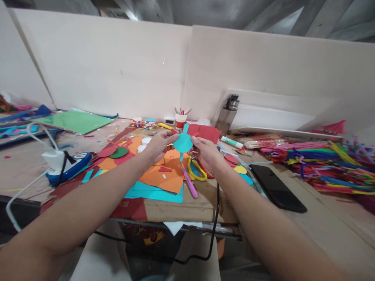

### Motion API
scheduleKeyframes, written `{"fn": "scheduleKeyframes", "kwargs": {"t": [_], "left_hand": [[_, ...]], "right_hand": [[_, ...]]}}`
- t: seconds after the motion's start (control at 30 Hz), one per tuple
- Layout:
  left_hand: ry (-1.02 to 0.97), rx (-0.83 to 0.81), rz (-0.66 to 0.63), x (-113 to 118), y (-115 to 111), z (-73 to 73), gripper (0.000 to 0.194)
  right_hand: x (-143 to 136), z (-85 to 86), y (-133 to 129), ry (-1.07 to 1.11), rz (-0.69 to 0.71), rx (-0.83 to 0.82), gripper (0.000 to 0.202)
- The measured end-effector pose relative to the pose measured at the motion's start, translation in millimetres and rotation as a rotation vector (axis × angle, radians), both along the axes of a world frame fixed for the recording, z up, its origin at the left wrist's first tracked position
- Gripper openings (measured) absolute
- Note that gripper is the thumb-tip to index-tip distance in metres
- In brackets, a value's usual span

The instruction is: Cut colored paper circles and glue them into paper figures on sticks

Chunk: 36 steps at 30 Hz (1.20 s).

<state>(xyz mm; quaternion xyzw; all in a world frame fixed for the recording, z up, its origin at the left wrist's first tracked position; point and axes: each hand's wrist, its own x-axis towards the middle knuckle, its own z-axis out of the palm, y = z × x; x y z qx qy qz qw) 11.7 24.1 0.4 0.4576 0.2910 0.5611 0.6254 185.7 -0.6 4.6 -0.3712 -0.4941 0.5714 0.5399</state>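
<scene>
Between my two hands I see a blue paper disc point(183, 143) with a narrow blue strip point(185, 128) sticking out above and below it. My left hand point(161, 146) pinches the disc's left edge, and my right hand point(206, 152) pinches its right edge. Beneath them lie orange paper sheets point(164, 181) on top of blue sheets point(155, 194). Yellow-handled scissors point(197, 171) rest just under my right hand, next to a pink marker point(189, 182). Red paper point(205, 132) lies behind the disc.
A black phone point(277, 187) and bundles of pipe cleaners point(319, 160) are on the right. A bottle point(227, 116) stands at the back by a cup of pens point(181, 119). To the left are a blue power strip point(70, 168) and green sheets point(77, 124). A black cable point(217, 210) hangs over the front edge.
</scene>
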Motion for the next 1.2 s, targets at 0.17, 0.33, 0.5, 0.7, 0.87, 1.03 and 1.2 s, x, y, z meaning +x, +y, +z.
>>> {"fn": "scheduleKeyframes", "kwargs": {"t": [0.17, 0.33, 0.5, 0.7, 0.87, 1.03, 1.2], "left_hand": [[-0.027, -0.022, -0.031, 1.0, -1.7, 2.5, 0.046], [-0.051, -0.020, 0.019, 0.0, 0.4, 1.2, 0.045], [-0.086, -0.018, 0.074, -1.8, 2.1, 0.7, 0.042], [-0.104, -0.049, 0.052, -1.8, 2.8, 0.2, 0.040], [-0.130, -0.051, 0.024, -1.8, 3.2, 0.4, 0.038], [-0.161, -0.049, 0.016, -0.8, 3.1, 1.2, 0.039], [-0.153, -0.011, -0.034, -1.4, 2.5, 1.3, 0.037]], "right_hand": [[0.3, 1.7, 1.7, 0.090, 0.053, -0.042, 0.043], [-2.0, 2.3, -0.2, 0.095, 0.065, -0.038, 0.043], [-4.2, 0.8, -2.9, -0.049, 0.071, 0.027, 0.043], [-4.8, 0.5, -2.7, -0.076, 0.035, 0.080, 0.040], [-5.4, 1.5, -3.1, -0.060, 0.036, 0.101, 0.039], [-5.9, 1.3, -3.1, -0.052, 0.008, 0.102, 0.042], [-5.6, 1.0, -2.2, -0.042, 0.000, 0.099, 0.041]]}}
